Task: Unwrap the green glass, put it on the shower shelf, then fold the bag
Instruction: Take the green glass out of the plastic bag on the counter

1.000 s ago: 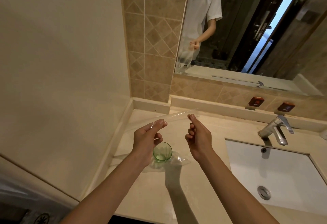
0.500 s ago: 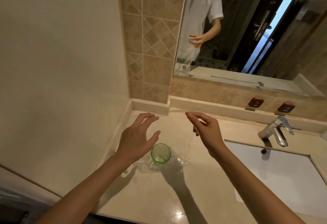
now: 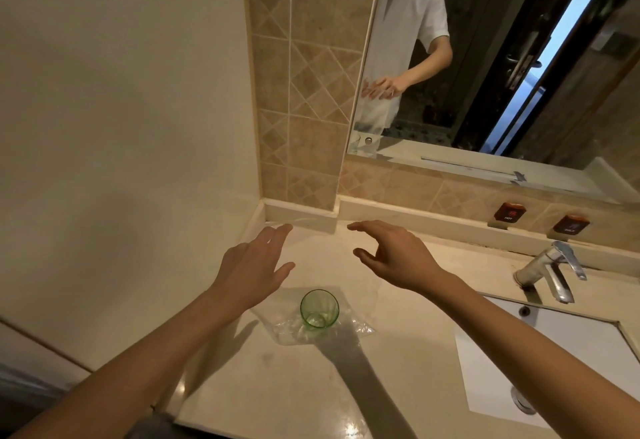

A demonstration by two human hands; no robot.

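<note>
**Both hands open above the counter, glass standing on its wrapper**

Your left hand (image 3: 254, 265) and right hand (image 3: 394, 255) hover over the counter (image 3: 277, 386) with fingers spread wide, gripping nothing. The green glass (image 3: 319, 309) stands upright, mouth up, near you and between your forearms, on the crumpled clear bag (image 3: 349, 326). A faint film seems to stretch toward the back corner, though it is hard to make out. The sink (image 3: 554, 345) and tap (image 3: 550, 268) lie to your right
</note>
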